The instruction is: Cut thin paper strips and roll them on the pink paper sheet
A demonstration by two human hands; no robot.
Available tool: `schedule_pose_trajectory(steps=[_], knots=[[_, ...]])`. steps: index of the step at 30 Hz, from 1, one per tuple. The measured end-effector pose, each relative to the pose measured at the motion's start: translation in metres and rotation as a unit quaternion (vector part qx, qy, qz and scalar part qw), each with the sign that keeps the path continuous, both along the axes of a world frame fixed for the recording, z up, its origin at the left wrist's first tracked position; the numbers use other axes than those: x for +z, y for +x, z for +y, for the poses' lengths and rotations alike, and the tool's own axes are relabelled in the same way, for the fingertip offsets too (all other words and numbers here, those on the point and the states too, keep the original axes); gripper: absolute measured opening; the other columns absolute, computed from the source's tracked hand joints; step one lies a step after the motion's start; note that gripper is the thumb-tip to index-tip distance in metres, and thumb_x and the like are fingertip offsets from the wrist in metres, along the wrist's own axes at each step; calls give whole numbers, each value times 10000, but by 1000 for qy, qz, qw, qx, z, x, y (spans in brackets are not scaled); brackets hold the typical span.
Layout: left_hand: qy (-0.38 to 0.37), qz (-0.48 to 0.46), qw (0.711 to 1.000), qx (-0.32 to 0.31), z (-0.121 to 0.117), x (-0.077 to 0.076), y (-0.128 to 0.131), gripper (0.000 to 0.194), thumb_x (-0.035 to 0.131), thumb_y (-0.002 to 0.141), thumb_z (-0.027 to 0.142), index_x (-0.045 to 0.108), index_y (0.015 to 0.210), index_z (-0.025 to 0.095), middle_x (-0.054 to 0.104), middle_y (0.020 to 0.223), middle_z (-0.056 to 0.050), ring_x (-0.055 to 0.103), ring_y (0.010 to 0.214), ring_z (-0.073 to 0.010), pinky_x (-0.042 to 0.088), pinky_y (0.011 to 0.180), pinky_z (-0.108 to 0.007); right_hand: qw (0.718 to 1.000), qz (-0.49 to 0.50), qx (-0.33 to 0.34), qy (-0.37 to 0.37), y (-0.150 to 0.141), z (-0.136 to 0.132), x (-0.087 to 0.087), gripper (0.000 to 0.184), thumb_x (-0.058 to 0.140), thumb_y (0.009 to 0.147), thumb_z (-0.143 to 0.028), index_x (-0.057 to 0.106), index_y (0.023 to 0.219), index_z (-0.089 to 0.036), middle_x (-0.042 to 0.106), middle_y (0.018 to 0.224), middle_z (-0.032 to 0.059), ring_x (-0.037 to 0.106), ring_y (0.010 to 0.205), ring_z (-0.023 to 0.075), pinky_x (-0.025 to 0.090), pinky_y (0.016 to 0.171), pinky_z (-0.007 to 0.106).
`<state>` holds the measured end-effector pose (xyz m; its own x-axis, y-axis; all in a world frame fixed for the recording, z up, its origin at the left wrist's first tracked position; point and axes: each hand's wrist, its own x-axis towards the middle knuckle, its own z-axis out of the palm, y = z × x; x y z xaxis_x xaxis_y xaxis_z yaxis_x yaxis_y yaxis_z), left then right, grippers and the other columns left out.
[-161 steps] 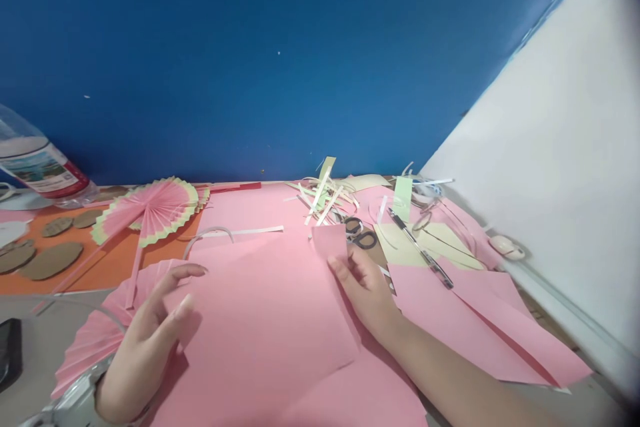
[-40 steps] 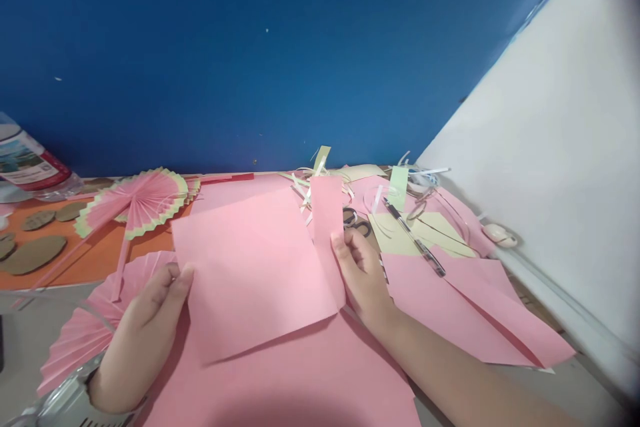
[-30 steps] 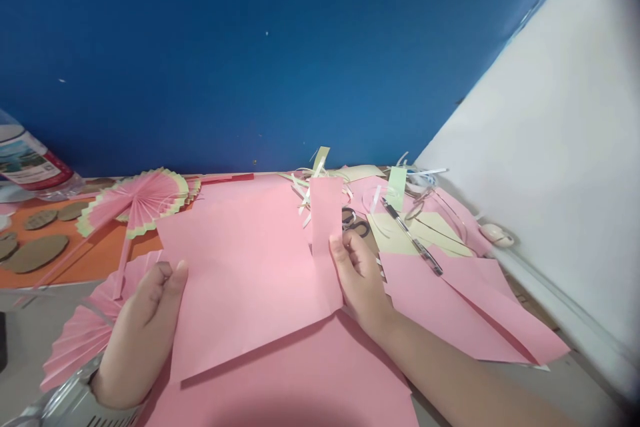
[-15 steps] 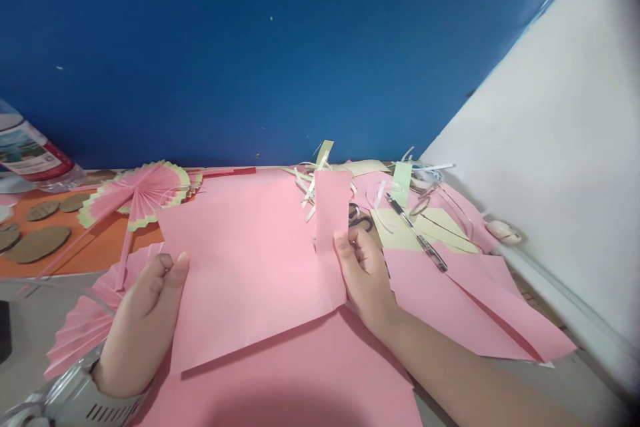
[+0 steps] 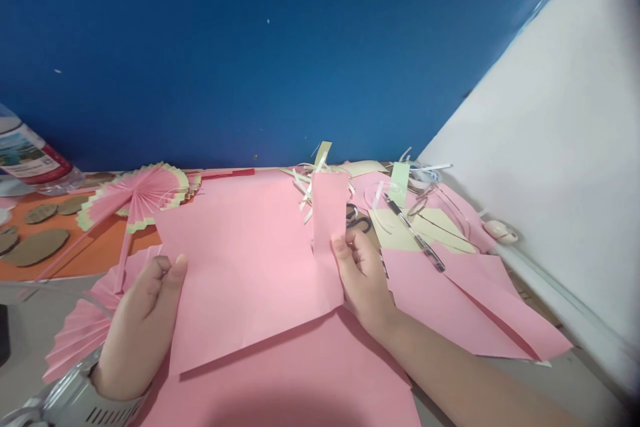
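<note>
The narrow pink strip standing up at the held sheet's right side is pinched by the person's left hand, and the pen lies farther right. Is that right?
Not quite: the head view shows the right hand pinching the narrow pink strip. The left hand is at the opposite edge of the held sheet. The pen does lie farther right.

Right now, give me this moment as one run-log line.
left hand: holding pink sheet by left edge; right hand: pinching pink strip; scissors: partly hidden beyond right hand; pen: on papers
</note>
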<state>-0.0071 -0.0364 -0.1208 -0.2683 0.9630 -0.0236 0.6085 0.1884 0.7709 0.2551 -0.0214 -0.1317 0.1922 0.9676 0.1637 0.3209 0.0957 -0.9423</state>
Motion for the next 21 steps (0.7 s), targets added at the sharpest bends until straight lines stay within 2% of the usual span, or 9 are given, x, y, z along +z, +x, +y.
schedule_pose_trajectory(steps=[4,8,12,18,21], knots=[[-3,-26,1000,-8,0,-2,-2,373,402,864,555,373,684,229,355,589,74,363,561,-123,326,540,-242,1000,6,-5,6,0,0,0,332,462,901,-454,367,684,-221,290,605,-58,285,506,98,263,454,230],[-18,-81,994,-70,0,2,-1,300,428,846,537,468,812,242,480,668,46,480,654,-151,413,608,-243,1000,14,-9,16,1,-1,1,286,440,911,-455,408,743,-227,350,639,-51,333,528,104,292,478,235],[-30,-100,988,-115,2,2,3,288,511,800,521,499,790,233,536,681,17,515,672,-168,435,623,-255,1000,12,6,19,2,-1,3,266,436,912,-445,429,760,-226,374,647,-47,357,543,110,322,508,239],[-4,-74,994,-84,2,-7,-2,312,430,861,516,398,726,237,403,617,66,399,585,-132,370,582,-242,998,-6,61,-8,-3,-2,7,235,489,883,-415,494,759,-215,452,687,-24,426,638,134,374,592,253],[6,-61,996,-69,1,-6,-3,289,402,886,499,403,766,235,424,664,66,420,633,-130,372,616,-237,998,-13,65,-17,-4,-1,8,251,479,888,-416,499,748,-209,449,674,-21,422,632,138,357,573,257]])
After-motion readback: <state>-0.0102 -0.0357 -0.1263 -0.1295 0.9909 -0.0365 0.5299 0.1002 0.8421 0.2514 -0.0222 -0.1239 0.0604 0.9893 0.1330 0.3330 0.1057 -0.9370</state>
